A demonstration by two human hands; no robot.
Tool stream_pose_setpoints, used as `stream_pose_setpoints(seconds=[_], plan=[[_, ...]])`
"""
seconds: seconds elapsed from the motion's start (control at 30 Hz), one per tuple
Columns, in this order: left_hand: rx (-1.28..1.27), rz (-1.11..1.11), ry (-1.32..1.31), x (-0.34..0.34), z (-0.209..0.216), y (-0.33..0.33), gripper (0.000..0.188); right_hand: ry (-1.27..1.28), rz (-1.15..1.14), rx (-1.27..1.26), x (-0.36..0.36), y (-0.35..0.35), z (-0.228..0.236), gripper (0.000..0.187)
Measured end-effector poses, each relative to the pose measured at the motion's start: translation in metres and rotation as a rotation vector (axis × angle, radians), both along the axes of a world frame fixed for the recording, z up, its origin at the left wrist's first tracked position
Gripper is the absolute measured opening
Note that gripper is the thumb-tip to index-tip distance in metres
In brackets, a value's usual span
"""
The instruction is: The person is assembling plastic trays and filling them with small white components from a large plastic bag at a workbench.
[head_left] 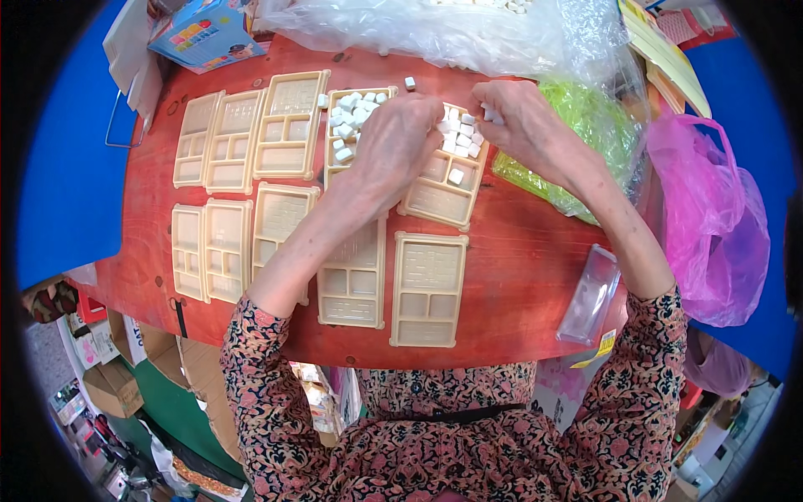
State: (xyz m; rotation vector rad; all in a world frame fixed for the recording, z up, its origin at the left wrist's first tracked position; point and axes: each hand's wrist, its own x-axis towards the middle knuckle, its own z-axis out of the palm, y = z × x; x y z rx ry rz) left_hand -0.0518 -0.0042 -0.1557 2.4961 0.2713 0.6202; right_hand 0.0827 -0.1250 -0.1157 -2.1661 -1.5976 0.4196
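Note:
Small white cubes (462,138) fill the far compartment of a beige divided tray (439,202), and one single cube (456,176) lies in a smaller compartment. Over this tray's far left edge, my left hand (400,138) is closed with its fingertips at the cubes; what it pinches, if anything, is hidden. My right hand (525,121), just right of the same tray, has its fingers curled round a few white cubes (493,114). More white cubes (353,113) are heaped in a neighbouring tray, partly covered by my left hand and forearm.
Several beige trays (430,289) stand in two rows on the red table (519,276). A loose cube (410,84) lies beyond them. Clear plastic bags (468,38), a green package (577,125), a pink bag (707,217), a clear plastic box (590,294) and a blue box (205,33) surround the work.

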Motion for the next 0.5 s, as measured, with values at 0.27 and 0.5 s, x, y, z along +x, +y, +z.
stream_pose_setpoints(seconds=[0.27,0.5], plan=[[-0.011,0.005,0.007,0.002,0.003,-0.003,0.008,-0.091,0.068,0.116,0.0,0.002,-0.016,0.02],[-0.073,0.024,-0.037,-0.001,0.001,-0.002,0.011,-0.037,0.073,0.064,-0.002,0.001,-0.011,0.03]])
